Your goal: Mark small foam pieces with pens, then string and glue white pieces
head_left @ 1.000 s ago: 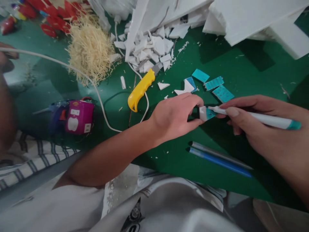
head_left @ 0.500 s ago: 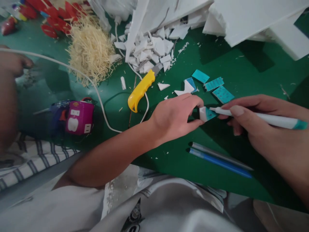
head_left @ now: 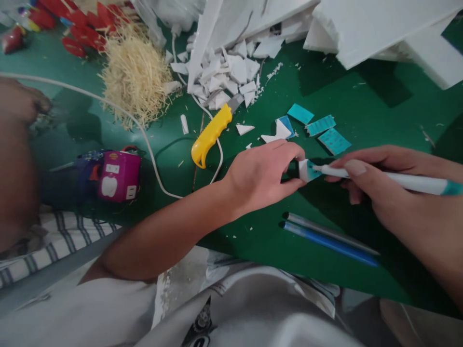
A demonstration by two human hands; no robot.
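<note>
Between the thumb and a finger of my left hand (head_left: 262, 168) is a small white foam piece (head_left: 306, 171) with a teal face turned right. My right hand (head_left: 383, 178) grips a white marker (head_left: 408, 182) with a teal end, its tip against or just over the teal face. Beyond my hands lie teal-coloured pieces (head_left: 334, 140), one with stripes and one with dots, and a blue piece (head_left: 286, 126) partly under white scraps. Nearer my body, a blue pen (head_left: 331, 243) lies beside a grey pen (head_left: 333, 233).
A yellow-handled cutter (head_left: 211, 135) lies left of my hands, its blade by white foam scraps (head_left: 231, 72). White foam boards (head_left: 383, 24) stand behind. Leftward are straw (head_left: 135, 72), a white cable (head_left: 148, 144), a magenta box (head_left: 119, 176) and another person's hand (head_left: 21, 101).
The marker and my right fingers have shifted slightly, with the tip a little lower on the teal face. At the left, the other person's hand and arm have moved right and down.
</note>
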